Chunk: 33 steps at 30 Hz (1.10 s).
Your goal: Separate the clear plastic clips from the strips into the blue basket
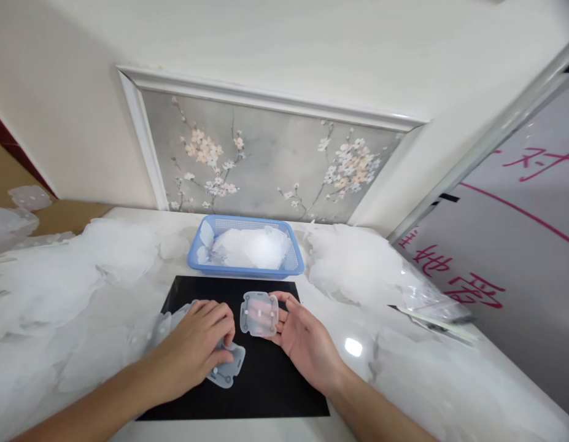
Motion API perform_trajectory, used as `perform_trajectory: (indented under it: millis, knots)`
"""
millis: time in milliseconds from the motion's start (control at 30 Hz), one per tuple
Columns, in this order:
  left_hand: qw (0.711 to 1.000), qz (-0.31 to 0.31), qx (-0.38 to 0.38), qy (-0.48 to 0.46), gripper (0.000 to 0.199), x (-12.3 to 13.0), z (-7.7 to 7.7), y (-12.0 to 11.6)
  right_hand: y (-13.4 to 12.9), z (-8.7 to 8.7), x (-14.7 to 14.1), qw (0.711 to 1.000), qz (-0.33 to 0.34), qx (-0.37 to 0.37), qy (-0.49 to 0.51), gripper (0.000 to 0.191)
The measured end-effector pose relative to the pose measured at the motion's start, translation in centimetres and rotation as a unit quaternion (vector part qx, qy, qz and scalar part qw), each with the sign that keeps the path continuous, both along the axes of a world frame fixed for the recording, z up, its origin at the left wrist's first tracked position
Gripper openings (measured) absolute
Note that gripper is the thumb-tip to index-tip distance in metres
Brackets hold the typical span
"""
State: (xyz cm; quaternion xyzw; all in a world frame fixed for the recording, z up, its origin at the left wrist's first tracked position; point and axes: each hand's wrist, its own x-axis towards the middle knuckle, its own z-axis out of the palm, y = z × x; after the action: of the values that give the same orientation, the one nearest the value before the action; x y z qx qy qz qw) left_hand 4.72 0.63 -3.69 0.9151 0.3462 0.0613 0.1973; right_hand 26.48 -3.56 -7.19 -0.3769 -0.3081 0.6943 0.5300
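Note:
My right hand (302,334) holds a thin, translucent plastic piece (259,314) by its right edge. That piece is roughly square, with notched edges, small slots and round marks; fingers show through it. Over the left part of the black mat (284,396), my left hand (205,334) is closed, thumb and fingers gripping a similar translucent plastic piece (229,368) low at its right side. More translucent pieces (167,322) lie partly hidden behind the left hand.
Behind the mat stands a blue plastic basket (245,271) holding whitish translucent pieces. Heaps of similar pieces (118,245) cover the left side, with another heap (358,261) at right beside a clear plastic bag (434,298). A whiteboard (509,245) with pink writing leans at right.

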Motion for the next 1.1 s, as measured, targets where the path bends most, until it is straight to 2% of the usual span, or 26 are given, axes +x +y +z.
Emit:
perform_trajectory:
  millis: [100,167,267,333,467,600,667,733,833,933,1100]
  knots:
    - [0.999,-0.015,0.016,-0.036,0.016,0.0,-0.4,0.1,-0.1,0.1,0.0,1.0,-0.007,0.011,0.0,0.037]
    - [0.998,-0.009,0.016,-0.065,0.015,-0.1,-0.7,0.2,-0.2,0.2,0.0,1.0,-0.007,0.028,0.006,0.054]
    - [0.99,0.061,-0.024,-0.128,0.007,-0.3,-0.9,0.2,-0.4,0.4,0.1,0.999,-0.003,0.052,0.006,0.077]
    - [0.971,0.125,-0.081,-0.184,0.011,-0.4,-0.8,0.4,-0.4,0.5,0.1,0.998,-0.002,0.063,0.002,0.076]
    - [0.91,0.19,-0.172,-0.325,0.012,-0.5,-0.2,1.1,-0.3,0.4,0.1,0.997,-0.006,0.077,-0.003,0.056]
    - [0.808,0.266,-0.274,-0.449,0.018,-0.5,0.1,1.4,-0.1,-0.1,0.3,0.996,-0.021,0.076,-0.033,0.039]
    - [0.761,0.297,-0.324,-0.478,0.024,-0.4,0.1,1.5,0.0,-0.4,0.4,0.995,-0.035,0.064,-0.075,0.025]
    - [0.736,0.314,-0.362,-0.479,0.029,-0.2,0.1,1.5,0.0,-0.5,0.5,0.992,-0.048,0.054,-0.102,0.025]
    - [0.733,0.313,-0.4,-0.451,0.034,-0.1,0.3,1.7,0.0,-0.2,0.5,0.996,-0.057,0.037,-0.054,0.036]
    - [0.742,0.298,-0.428,-0.421,0.038,-0.2,0.3,1.8,0.0,0.0,0.4,0.998,-0.061,0.003,0.023,0.032]
    - [0.747,0.286,-0.439,-0.409,0.04,-0.5,0.3,1.8,0.0,-0.3,0.6,0.994,-0.071,-0.043,0.076,0.036]
